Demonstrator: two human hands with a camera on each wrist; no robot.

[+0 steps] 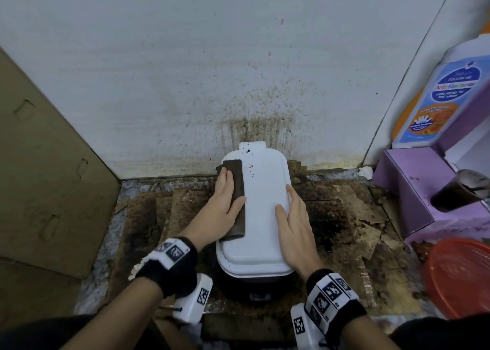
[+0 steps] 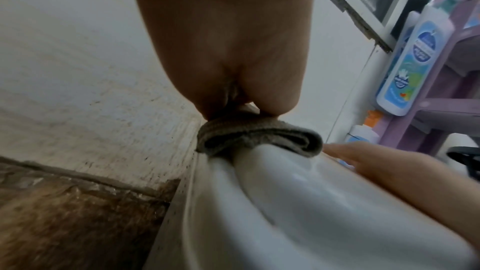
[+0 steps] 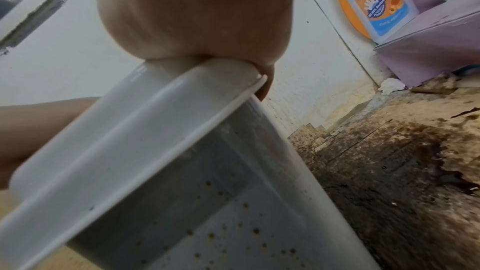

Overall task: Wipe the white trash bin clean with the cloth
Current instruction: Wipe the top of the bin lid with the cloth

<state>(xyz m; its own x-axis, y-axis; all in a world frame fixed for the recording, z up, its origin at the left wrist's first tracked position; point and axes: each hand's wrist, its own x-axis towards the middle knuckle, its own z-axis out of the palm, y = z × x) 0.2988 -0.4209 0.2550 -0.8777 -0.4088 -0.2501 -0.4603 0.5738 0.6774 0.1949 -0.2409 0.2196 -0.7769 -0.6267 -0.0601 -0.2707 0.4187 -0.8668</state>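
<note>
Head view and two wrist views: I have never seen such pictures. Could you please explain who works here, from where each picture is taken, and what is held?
There is no machine: a person works with bare hands, wearing one camera on the head and one on each wrist. The head picture looks down at both hands; each wrist picture looks along its hand. The left grip, meaning the left hand, presses a dark folded cloth flat on the lid of the white trash bin. The right grip rests on the lid's right edge, probably to steady it. Dark spots show near the lid's far end. The bin stands on a stained floor by a spattered wall; at the right is a purple shelf with a blue-labelled bottle.
</note>
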